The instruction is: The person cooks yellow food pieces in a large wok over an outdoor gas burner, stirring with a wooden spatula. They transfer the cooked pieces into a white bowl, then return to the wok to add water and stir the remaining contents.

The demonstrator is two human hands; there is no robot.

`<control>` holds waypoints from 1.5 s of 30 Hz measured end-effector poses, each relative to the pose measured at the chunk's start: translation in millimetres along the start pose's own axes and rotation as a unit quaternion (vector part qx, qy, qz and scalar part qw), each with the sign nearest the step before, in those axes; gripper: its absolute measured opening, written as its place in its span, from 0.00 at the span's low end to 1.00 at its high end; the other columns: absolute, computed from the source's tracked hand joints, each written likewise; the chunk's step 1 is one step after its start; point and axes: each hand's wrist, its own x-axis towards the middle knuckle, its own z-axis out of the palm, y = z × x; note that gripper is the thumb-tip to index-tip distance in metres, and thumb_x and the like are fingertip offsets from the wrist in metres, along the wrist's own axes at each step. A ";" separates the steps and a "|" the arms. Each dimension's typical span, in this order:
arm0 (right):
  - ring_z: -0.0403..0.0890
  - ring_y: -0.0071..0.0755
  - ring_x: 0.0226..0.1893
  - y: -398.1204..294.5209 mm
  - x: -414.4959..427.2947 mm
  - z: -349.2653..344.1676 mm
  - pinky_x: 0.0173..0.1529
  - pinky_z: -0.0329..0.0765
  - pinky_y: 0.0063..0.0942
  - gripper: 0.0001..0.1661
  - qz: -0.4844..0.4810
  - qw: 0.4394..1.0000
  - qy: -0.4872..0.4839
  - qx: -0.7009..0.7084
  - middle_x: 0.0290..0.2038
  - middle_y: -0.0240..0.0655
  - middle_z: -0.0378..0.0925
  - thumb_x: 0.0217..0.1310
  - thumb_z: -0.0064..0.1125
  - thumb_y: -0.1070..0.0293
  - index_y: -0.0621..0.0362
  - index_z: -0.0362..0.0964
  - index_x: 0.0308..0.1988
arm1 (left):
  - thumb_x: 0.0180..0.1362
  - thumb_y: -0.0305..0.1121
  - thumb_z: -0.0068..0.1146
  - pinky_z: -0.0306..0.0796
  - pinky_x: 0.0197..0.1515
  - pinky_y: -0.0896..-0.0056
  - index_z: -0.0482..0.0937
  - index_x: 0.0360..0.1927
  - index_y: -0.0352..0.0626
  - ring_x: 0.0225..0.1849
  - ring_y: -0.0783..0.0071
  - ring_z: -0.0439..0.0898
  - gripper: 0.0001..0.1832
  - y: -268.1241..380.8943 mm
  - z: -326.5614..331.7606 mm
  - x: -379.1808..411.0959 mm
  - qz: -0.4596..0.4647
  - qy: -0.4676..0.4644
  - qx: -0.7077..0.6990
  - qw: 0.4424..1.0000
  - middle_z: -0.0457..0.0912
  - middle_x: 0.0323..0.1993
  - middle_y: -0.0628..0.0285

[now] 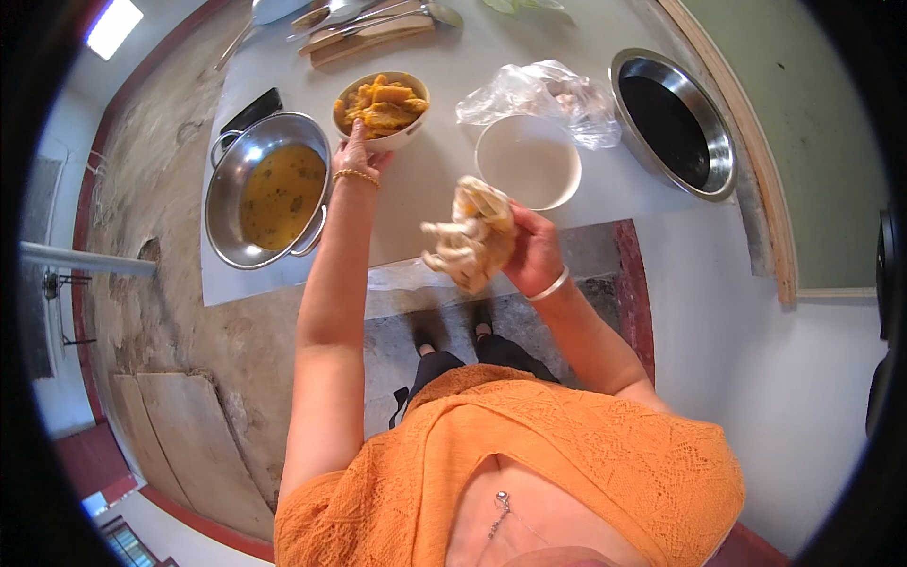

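Note:
My left hand grips the near rim of a white bowl heaped with orange cooked chunks. A crumpled, stained pale cloth is in my right hand, above the table's front edge. An empty-looking white bowl stands just beyond that hand. To the left of my left hand, a two-handled metal pan holds yellow-brown liquid with dark bits in it.
A clear plastic bag with pale contents lies behind the white bowl. A metal basin with a dark inside stands at the right. A black object lies behind the pan. Boards and metal utensils lie at the back.

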 end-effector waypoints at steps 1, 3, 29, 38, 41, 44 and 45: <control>0.71 0.37 0.49 -8.0 -12.0 -13.1 0.57 0.65 0.35 0.23 0.002 1.000 0.016 -0.007 0.48 0.41 0.70 0.58 0.37 0.65 0.65 0.63 0.51 | 0.52 0.45 0.59 0.71 0.42 0.49 0.61 0.54 0.46 0.44 0.55 0.74 0.30 1.1 3.6 -3.2 -0.003 0.011 -0.003 1.000 0.70 0.48 0.54; 0.74 0.34 0.46 -30.6 -37.6 -28.0 0.54 0.68 0.33 0.22 -0.033 0.999 0.011 -0.026 0.45 0.39 0.72 0.56 0.39 0.64 0.64 0.65 0.48 | 0.55 0.50 0.52 0.70 0.45 0.50 0.62 0.54 0.41 0.42 0.58 0.74 0.29 -4.0 1.1 -19.2 -0.012 0.002 -0.124 0.992 0.70 0.47 0.53; 0.70 0.45 0.47 -69.6 -118.5 -41.9 0.52 0.66 0.39 0.18 -0.443 0.325 0.428 -0.717 0.43 0.41 0.71 0.51 0.53 0.67 0.59 0.70 0.44 | 0.44 0.20 0.45 0.75 0.37 0.59 0.68 0.28 0.42 0.33 0.66 0.73 0.07 17.9 15.8 -188.8 -0.148 -0.388 0.242 0.877 0.71 0.28 0.62; 0.67 0.45 0.52 211.7 -293.4 -138.6 0.55 0.65 0.36 0.22 0.010 0.506 0.742 -0.440 0.48 0.41 0.70 0.51 0.50 0.62 0.54 0.68 0.48 | 0.43 0.39 0.54 0.59 0.51 0.34 0.59 0.59 0.51 0.56 0.54 0.64 0.35 -42.8 121.2 -214.7 -0.371 -0.569 0.281 0.677 0.64 0.57 0.59; 0.72 0.48 0.46 354.8 -351.3 -123.6 0.49 0.70 0.37 0.21 0.066 0.444 0.871 -0.200 0.45 0.44 0.72 0.51 0.51 0.62 0.55 0.69 0.46 | 0.42 0.42 0.56 0.57 0.50 0.28 0.61 0.58 0.53 0.58 0.55 0.62 0.36 -94.1 127.0 -285.6 -0.445 -0.596 0.315 0.589 0.65 0.56 0.59; 0.76 0.47 0.42 442.4 -370.8 -69.7 0.46 0.73 0.36 0.20 0.005 0.361 0.931 0.044 0.40 0.46 0.75 0.48 0.51 0.62 0.57 0.71 0.44 | 0.44 0.43 0.56 0.66 0.48 0.41 0.62 0.57 0.51 0.56 0.54 0.65 0.34 -151.0 134.5 -345.3 -0.466 -0.625 0.356 0.515 0.65 0.56 0.57; 0.76 0.46 0.42 470.8 -389.3 -66.1 0.47 0.73 0.35 0.22 -0.022 0.331 0.940 0.077 0.40 0.46 0.75 0.48 0.51 0.62 0.57 0.70 0.45 | 0.45 0.43 0.55 0.69 0.47 0.45 0.62 0.57 0.50 0.55 0.54 0.66 0.33 -174.2 121.4 -382.0 -0.477 -0.632 0.353 0.498 0.65 0.56 0.57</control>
